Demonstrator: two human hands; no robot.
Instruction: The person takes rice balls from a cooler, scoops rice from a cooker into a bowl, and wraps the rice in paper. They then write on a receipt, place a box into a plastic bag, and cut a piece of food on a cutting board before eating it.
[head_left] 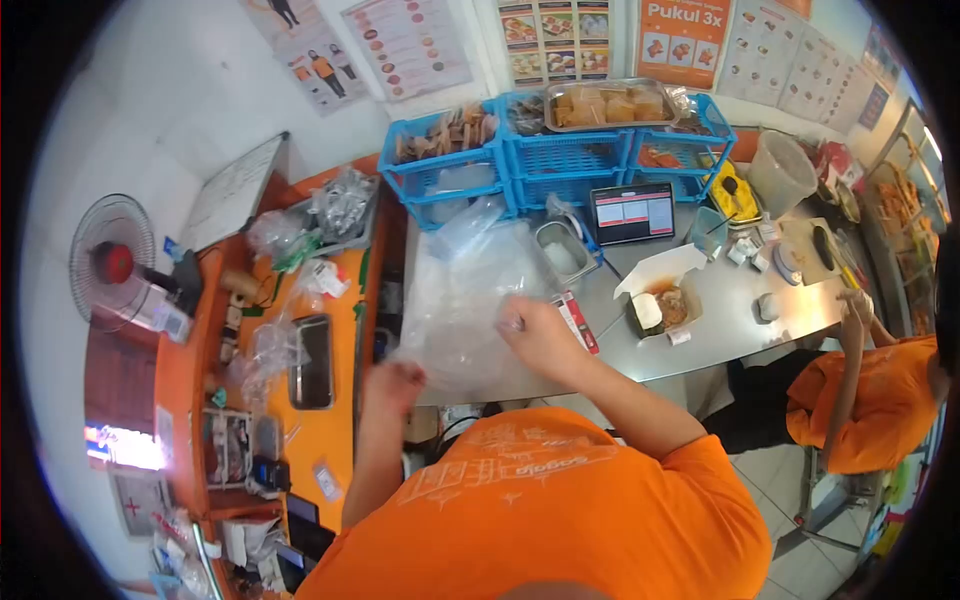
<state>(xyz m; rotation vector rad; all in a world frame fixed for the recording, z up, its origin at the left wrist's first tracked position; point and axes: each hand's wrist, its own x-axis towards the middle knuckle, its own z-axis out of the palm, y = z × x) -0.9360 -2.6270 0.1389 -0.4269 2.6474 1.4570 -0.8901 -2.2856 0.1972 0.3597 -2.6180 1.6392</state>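
Clear plastic point(455, 320): on steel counter point(618, 322)
Room: posters point(557, 42) above blue baskets point(572, 158)
Long axis: pointing toward blue baskets
Right hand point(540, 338): closed on plastic's edge
Left hand point(393, 388): near plastic, blurred, can't tell grip

We wear a bright orange shirt point(560, 520), one vivid colour across the body and both shoulders. Its sleeves are short: the right sleeve point(705, 468) is the same orange and ends above the elbow, leaving our forearm bare, and our left forearm is bare as well. Across the cloth runs a pale print point(510, 462) of thin lines, with box-like outlines, small star-like marks and a word in rounded letters, too small for us to read surely. Our left hand point(397, 386) is bare, its outline blurred; our right hand point(541, 338) is bare too.
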